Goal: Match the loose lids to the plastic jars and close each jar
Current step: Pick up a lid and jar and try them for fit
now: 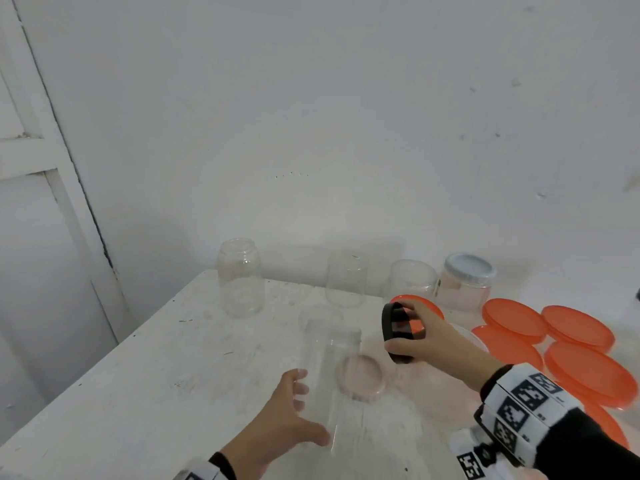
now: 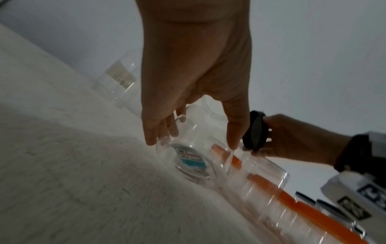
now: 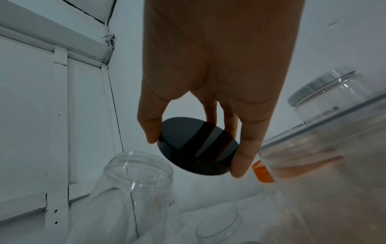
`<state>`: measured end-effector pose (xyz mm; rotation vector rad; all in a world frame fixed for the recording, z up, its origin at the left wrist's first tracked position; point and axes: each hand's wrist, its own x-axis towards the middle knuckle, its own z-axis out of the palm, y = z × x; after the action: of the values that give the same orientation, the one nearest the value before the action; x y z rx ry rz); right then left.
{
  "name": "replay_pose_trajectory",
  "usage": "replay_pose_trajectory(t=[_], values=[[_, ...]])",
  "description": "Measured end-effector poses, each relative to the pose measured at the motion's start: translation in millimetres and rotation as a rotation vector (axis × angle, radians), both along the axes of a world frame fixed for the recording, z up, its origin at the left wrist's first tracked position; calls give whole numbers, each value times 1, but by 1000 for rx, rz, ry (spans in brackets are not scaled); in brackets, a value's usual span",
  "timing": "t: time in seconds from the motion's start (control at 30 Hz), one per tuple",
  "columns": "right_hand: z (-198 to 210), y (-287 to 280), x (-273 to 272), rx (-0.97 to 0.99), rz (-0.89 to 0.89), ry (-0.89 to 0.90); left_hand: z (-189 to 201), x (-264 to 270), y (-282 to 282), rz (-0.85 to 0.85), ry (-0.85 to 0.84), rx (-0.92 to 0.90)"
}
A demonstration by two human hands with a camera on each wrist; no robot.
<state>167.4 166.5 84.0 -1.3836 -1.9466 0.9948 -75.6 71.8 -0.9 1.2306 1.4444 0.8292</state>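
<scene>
Black lid (image 1: pixel 398 333) one, pinched; open jars five; orange lids six.

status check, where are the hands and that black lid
Right hand pinches black lid, off the table. Left hand open at tall clear jar, still uncapped. Path clear.

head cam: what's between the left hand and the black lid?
In the head view: a tall clear jar beside the left hand, then a clear round lid flat on the table, short of the black lid.

Right hand (image 1: pixel 440 344) pinches a black lid (image 1: pixel 393 332); left hand (image 1: pixel 287 414) touches a clear jar (image 1: pixel 329 368).
</scene>
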Motion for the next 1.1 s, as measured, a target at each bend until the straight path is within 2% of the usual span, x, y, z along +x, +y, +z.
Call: replay_pose_trajectory(t=[0.07,0.27,0.37,0.43,0.53,0.7,0.93,1.1], values=[[3,-4,5,14,-1,-42,-4,7,4,-20,28,10],[18,-13,9,-3,79,81,-14,21,9,-71,82,34],[27,-18,7,3,132,65,-14,25,9,-88,122,45],[32,-23,4,31,154,-28,-10,27,8,-75,127,60],[40,-28,-3,81,229,-222,-2,31,6,-61,39,103],[54,-33,-27,136,413,-535,11,39,8,60,-66,285],[61,-36,-61,141,545,-778,4,41,7,110,-106,370],[63,-35,-71,147,582,-865,1,41,7,100,-81,390]])
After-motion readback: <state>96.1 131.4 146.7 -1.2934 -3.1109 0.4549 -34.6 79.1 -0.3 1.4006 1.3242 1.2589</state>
